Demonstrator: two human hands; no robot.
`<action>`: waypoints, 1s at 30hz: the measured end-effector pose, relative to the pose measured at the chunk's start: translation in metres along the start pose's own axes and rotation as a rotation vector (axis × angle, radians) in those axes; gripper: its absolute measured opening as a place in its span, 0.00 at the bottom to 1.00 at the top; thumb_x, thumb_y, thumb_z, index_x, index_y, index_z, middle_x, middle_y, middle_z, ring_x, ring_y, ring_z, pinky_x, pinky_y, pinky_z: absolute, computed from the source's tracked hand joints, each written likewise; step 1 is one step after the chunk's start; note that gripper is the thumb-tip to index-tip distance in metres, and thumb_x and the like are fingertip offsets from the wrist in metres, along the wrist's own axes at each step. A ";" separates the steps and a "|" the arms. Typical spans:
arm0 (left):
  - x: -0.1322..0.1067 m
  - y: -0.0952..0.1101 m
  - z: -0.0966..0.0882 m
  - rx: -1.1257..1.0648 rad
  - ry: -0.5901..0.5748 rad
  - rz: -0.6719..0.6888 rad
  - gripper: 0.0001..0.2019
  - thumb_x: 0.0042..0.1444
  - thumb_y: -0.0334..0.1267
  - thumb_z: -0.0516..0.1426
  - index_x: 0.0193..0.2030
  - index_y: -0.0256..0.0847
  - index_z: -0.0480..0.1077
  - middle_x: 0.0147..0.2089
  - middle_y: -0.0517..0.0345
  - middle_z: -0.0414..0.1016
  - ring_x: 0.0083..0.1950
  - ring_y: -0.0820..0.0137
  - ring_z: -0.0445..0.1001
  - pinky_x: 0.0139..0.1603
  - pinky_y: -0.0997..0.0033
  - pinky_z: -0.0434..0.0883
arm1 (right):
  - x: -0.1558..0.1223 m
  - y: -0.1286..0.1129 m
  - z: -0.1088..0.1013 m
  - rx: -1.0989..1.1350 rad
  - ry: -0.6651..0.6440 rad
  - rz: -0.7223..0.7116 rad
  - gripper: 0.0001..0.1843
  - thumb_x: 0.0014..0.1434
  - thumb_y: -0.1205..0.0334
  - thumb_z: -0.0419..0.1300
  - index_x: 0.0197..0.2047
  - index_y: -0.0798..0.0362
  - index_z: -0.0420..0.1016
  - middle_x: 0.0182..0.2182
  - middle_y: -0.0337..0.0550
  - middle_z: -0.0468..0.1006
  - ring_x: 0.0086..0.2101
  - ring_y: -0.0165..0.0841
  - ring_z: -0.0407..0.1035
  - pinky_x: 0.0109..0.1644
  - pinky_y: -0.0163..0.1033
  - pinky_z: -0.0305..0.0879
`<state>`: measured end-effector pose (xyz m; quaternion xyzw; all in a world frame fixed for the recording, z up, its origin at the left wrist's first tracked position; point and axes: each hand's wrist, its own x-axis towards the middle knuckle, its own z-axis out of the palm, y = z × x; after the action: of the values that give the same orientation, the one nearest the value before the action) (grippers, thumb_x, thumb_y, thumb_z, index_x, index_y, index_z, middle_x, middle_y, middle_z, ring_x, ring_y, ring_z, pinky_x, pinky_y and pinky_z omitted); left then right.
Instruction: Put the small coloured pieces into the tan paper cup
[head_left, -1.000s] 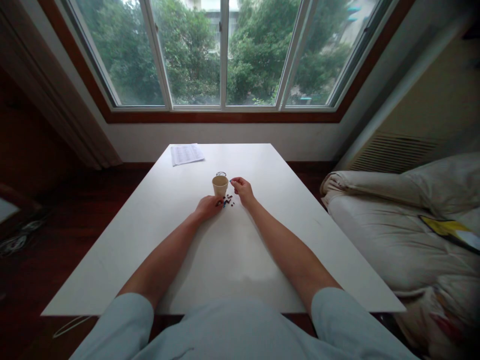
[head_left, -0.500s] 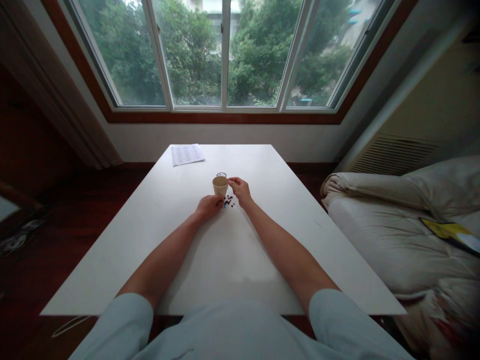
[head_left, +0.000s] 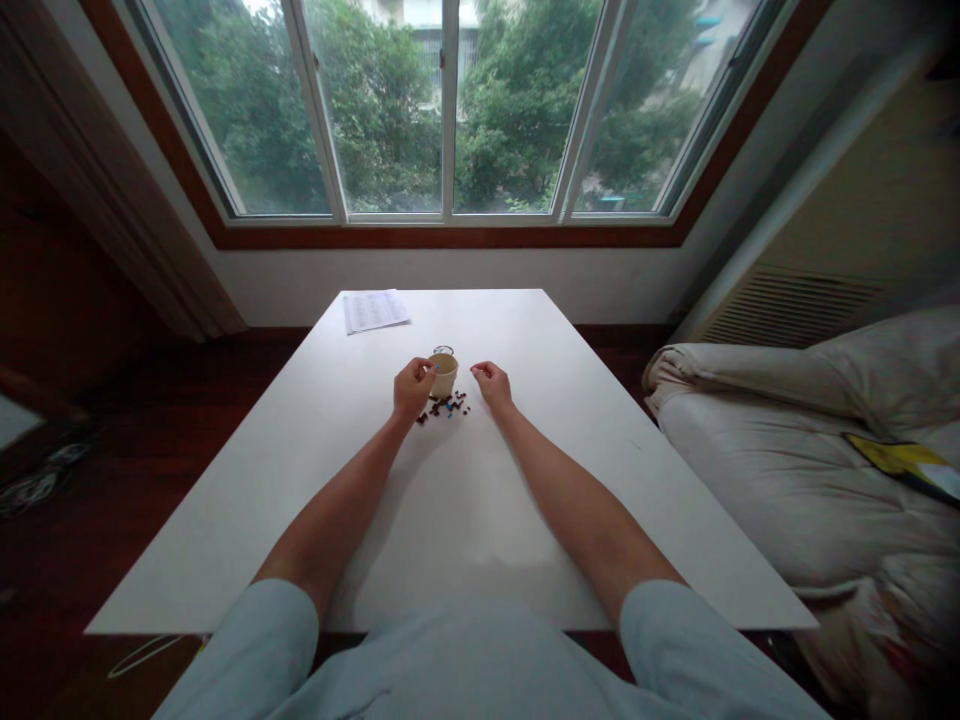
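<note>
A pale tan cup (head_left: 445, 378) stands upright on the white table, its open mouth towards me. At its left rim, my left hand (head_left: 413, 387) is closed in a pinch on a small blue bead (head_left: 437, 367). My right hand (head_left: 493, 384) hovers just right of the cup, apart from it, with thumb and finger pinched together; whatever they hold, if anything, is too small to make out. Several small dark brown beads (head_left: 436, 409), with a few blue ones among them, lie scattered in front of the cup. The cup's inside bottom is hidden.
Behind the cup lies a thin dark ring-like outline (head_left: 443, 350). Printed paper sheets (head_left: 376, 311) rest at the far left of the white table (head_left: 600, 480). A beige sofa (head_left: 735, 470) stands to the right, and a window (head_left: 450, 120) is beyond the table.
My left hand has risen from the beads to the cup's left rim, with a blue bead now in its fingers. My right hand has moved slightly right, away from the rim.
</note>
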<state>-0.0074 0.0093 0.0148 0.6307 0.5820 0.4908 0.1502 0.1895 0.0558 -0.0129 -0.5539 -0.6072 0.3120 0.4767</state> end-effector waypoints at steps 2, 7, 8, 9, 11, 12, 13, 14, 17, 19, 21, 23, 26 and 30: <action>0.004 -0.001 0.001 -0.003 0.007 -0.015 0.13 0.59 0.45 0.52 0.39 0.40 0.72 0.23 0.65 0.59 0.26 0.75 0.60 0.29 0.77 0.58 | 0.002 0.006 0.004 -0.039 -0.034 -0.013 0.23 0.53 0.44 0.54 0.40 0.54 0.74 0.28 0.40 0.72 0.30 0.32 0.62 0.34 0.34 0.58; 0.008 -0.009 0.004 -0.085 -0.026 -0.037 0.13 0.58 0.46 0.53 0.37 0.40 0.72 0.23 0.65 0.58 0.26 0.75 0.59 0.27 0.77 0.56 | 0.004 0.017 0.009 -0.084 -0.055 -0.044 0.21 0.54 0.45 0.54 0.39 0.53 0.75 0.27 0.38 0.71 0.29 0.31 0.60 0.34 0.33 0.57; 0.009 -0.010 0.004 -0.105 -0.035 -0.036 0.13 0.58 0.46 0.53 0.38 0.39 0.72 0.23 0.65 0.58 0.25 0.75 0.58 0.27 0.77 0.56 | 0.004 0.018 0.009 -0.097 -0.059 -0.052 0.21 0.54 0.46 0.54 0.39 0.54 0.75 0.26 0.38 0.70 0.28 0.31 0.60 0.34 0.33 0.57; 0.009 -0.010 0.004 -0.121 -0.042 -0.037 0.13 0.58 0.46 0.53 0.38 0.39 0.72 0.23 0.66 0.58 0.25 0.76 0.58 0.27 0.77 0.56 | 0.004 0.018 0.010 -0.112 -0.066 -0.060 0.20 0.55 0.46 0.54 0.39 0.54 0.76 0.25 0.37 0.69 0.28 0.30 0.59 0.34 0.33 0.56; 0.009 -0.009 0.001 -0.131 -0.048 -0.039 0.13 0.59 0.46 0.53 0.40 0.39 0.72 0.22 0.66 0.57 0.25 0.76 0.57 0.26 0.77 0.55 | 0.003 0.019 0.010 -0.141 -0.093 -0.084 0.19 0.55 0.47 0.54 0.38 0.54 0.76 0.24 0.37 0.68 0.27 0.30 0.59 0.33 0.33 0.55; 0.008 -0.008 -0.001 -0.125 -0.047 -0.038 0.14 0.59 0.46 0.52 0.40 0.39 0.72 0.22 0.66 0.57 0.24 0.75 0.57 0.26 0.77 0.55 | 0.002 0.019 0.010 -0.151 -0.118 -0.101 0.19 0.55 0.48 0.55 0.38 0.54 0.76 0.23 0.36 0.68 0.27 0.30 0.58 0.33 0.33 0.54; 0.006 -0.007 -0.003 -0.109 -0.043 -0.035 0.14 0.59 0.46 0.52 0.40 0.40 0.73 0.22 0.66 0.57 0.24 0.75 0.57 0.26 0.76 0.55 | 0.000 0.019 0.011 -0.157 -0.152 -0.121 0.18 0.55 0.48 0.55 0.38 0.54 0.76 0.23 0.36 0.67 0.26 0.29 0.58 0.32 0.33 0.54; 0.003 -0.007 -0.005 -0.084 -0.039 -0.028 0.14 0.59 0.46 0.52 0.40 0.40 0.73 0.22 0.66 0.57 0.24 0.75 0.57 0.26 0.76 0.55 | -0.001 0.018 0.011 -0.159 -0.194 -0.145 0.18 0.55 0.49 0.55 0.37 0.54 0.77 0.22 0.35 0.67 0.26 0.28 0.57 0.32 0.32 0.53; -0.007 -0.005 -0.011 0.041 -0.044 0.012 0.12 0.59 0.44 0.51 0.40 0.41 0.73 0.22 0.65 0.60 0.25 0.75 0.60 0.29 0.76 0.57 | -0.005 0.018 0.013 -0.152 -0.348 -0.214 0.18 0.55 0.49 0.56 0.38 0.55 0.77 0.21 0.34 0.66 0.25 0.27 0.56 0.31 0.32 0.51; -0.014 -0.004 -0.013 0.146 -0.092 0.045 0.12 0.59 0.42 0.51 0.40 0.41 0.73 0.23 0.65 0.64 0.26 0.74 0.62 0.31 0.76 0.58 | -0.007 0.017 0.014 -0.150 -0.445 -0.250 0.17 0.55 0.50 0.57 0.38 0.55 0.78 0.22 0.34 0.67 0.25 0.26 0.56 0.30 0.31 0.51; -0.019 -0.003 -0.013 0.257 -0.168 0.079 0.10 0.58 0.41 0.52 0.39 0.42 0.73 0.24 0.63 0.68 0.27 0.74 0.64 0.31 0.75 0.58 | -0.009 0.016 0.014 -0.159 -0.514 -0.287 0.16 0.55 0.52 0.57 0.38 0.55 0.78 0.22 0.34 0.68 0.25 0.26 0.57 0.30 0.31 0.51; -0.022 -0.001 -0.012 0.370 -0.248 0.104 0.09 0.57 0.41 0.53 0.37 0.43 0.74 0.27 0.60 0.73 0.29 0.72 0.68 0.31 0.73 0.57 | -0.009 0.016 0.014 -0.186 -0.547 -0.333 0.14 0.55 0.55 0.58 0.38 0.54 0.78 0.23 0.34 0.68 0.25 0.26 0.58 0.30 0.30 0.51; -0.023 0.002 -0.012 0.496 -0.351 0.116 0.09 0.56 0.42 0.54 0.37 0.44 0.75 0.32 0.57 0.77 0.33 0.69 0.72 0.32 0.72 0.58 | -0.008 0.016 0.015 -0.253 -0.539 -0.388 0.10 0.54 0.59 0.59 0.37 0.54 0.78 0.23 0.34 0.69 0.26 0.26 0.59 0.31 0.30 0.51; -0.025 0.007 -0.012 0.579 -0.471 0.118 0.12 0.57 0.47 0.55 0.36 0.44 0.77 0.34 0.54 0.79 0.36 0.65 0.75 0.34 0.71 0.61 | -0.007 0.013 0.017 -0.344 -0.505 -0.402 0.09 0.53 0.63 0.60 0.37 0.52 0.79 0.24 0.35 0.71 0.26 0.26 0.60 0.31 0.30 0.51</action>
<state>-0.0090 -0.0193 0.0142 0.7751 0.6088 0.1554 0.0665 0.1782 0.0543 -0.0327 -0.4011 -0.8461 0.2324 0.2631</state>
